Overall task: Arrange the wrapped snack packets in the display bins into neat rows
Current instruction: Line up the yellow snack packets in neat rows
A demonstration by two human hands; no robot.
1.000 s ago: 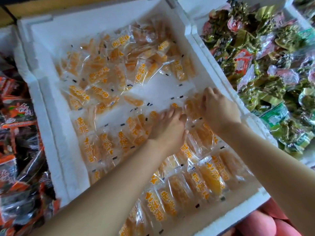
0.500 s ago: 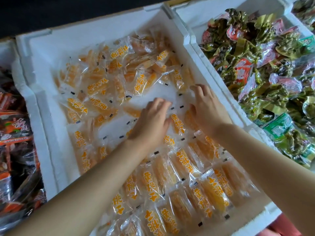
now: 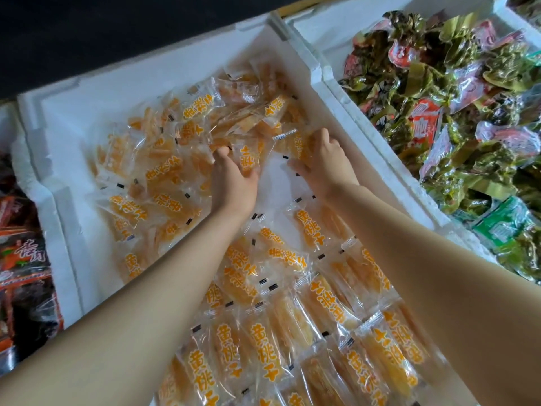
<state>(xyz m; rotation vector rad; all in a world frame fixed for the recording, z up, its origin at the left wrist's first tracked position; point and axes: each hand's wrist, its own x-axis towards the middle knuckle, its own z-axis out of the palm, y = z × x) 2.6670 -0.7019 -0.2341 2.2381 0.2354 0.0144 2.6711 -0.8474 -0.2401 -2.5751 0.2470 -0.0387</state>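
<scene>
My left forearm [image 3: 146,288] slants in from the lower left and my right forearm [image 3: 424,259] from the lower right, both bare. My left hand [image 3: 231,178] lies palm down, fingertips bent under, thumb spread right; I cannot tell whether it grips anything. My right hand [image 3: 325,162], just beside it, is palm down, fingers stretched forward, thumb splayed left.

My left hand [image 3: 234,183] has left the neat near rows [image 3: 292,332] for the loose heap [image 3: 199,124] at the far end of the white foam bin [image 3: 73,112], gripping a clear-wrapped orange packet [image 3: 248,156]; my right hand [image 3: 325,162] moved up beside it.
</scene>
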